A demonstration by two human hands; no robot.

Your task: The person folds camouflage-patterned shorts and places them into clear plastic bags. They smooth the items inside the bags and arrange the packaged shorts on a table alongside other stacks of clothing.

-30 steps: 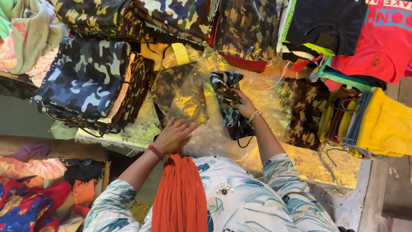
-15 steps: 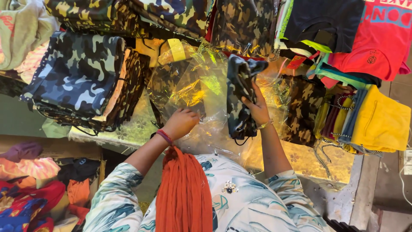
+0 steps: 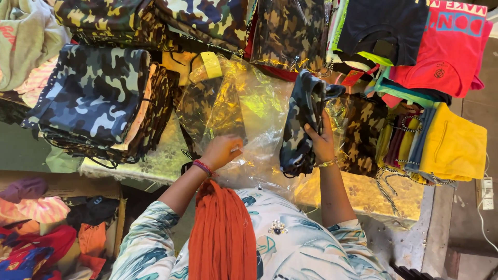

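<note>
My right hand (image 3: pixel 320 142) grips a folded blue-grey camouflage garment (image 3: pixel 301 124) and holds it upright above the table. My left hand (image 3: pixel 222 151) pinches the edge of a clear crinkled plastic bag (image 3: pixel 249 111) that lies spread over the table between both hands. A red and purple bangle sits on my left wrist, a thin gold one on my right. An orange scarf (image 3: pixel 222 238) hangs down my front over a floral top.
Stacks of camouflage clothes (image 3: pixel 96 96) lie at the left and along the back. Red (image 3: pixel 448 49), dark blue (image 3: pixel 386 26) and yellow (image 3: pixel 454 148) garments sit at the right. A box of mixed clothes (image 3: pixel 36 228) stands at lower left. The table has a gold floral cover (image 3: pixel 363 194).
My right hand has lifted the camouflage garment up out of the plastic bag and moved it right. My left hand has shifted up along the bag's edge.
</note>
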